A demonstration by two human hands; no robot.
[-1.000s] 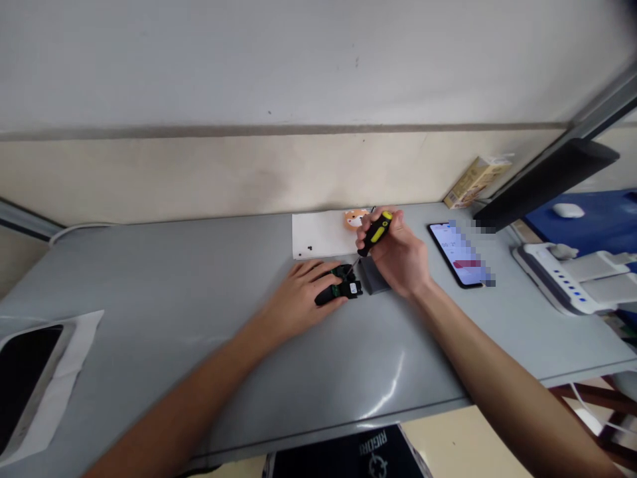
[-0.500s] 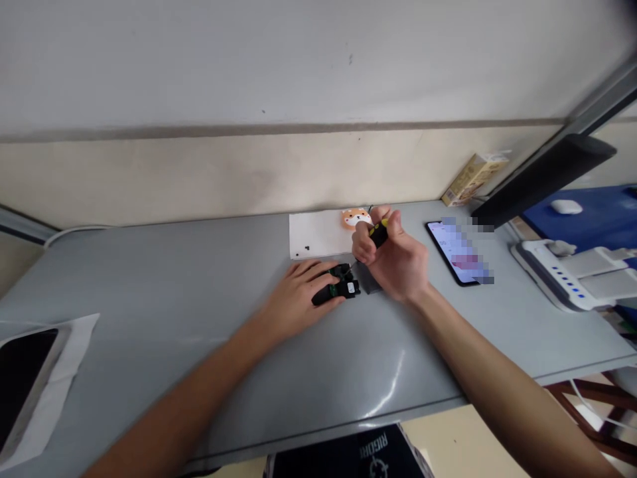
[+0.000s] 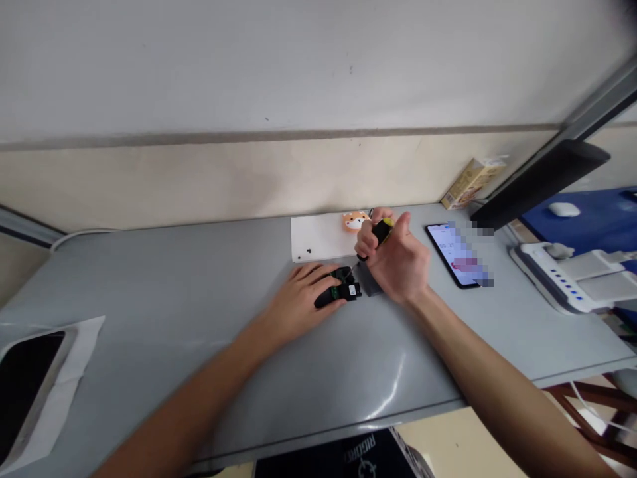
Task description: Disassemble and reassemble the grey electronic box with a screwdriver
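Observation:
My left hand (image 3: 303,295) lies over an opened black computer mouse (image 3: 352,291), its fingers and thumb closed around the body. Bits of green circuit board and a small white label show on it. In my right hand (image 3: 398,259) is a screwdriver (image 3: 382,231) with a black and yellow handle, gripped in the curled fingers while the thumb points up. Its thin shaft slants down and left to the mouse; exactly where the tip touches, I cannot make out. A dark grey flat piece (image 3: 371,282) lies just right of the mouse, partly behind my right hand.
Behind my hands, a white sheet (image 3: 318,236) holds a few tiny black screws (image 3: 308,251) and an orange animal-face case (image 3: 354,222). To the right are a phone (image 3: 450,255), a power strip (image 3: 547,275), a small box (image 3: 470,184) and a black column (image 3: 542,182). A dark tablet-like device (image 3: 30,378) sits left.
The screwdriver's handle has turned a little within my right hand, and the fingers have shifted with it. My left hand still holds the mouse in place. The view has moved slightly.

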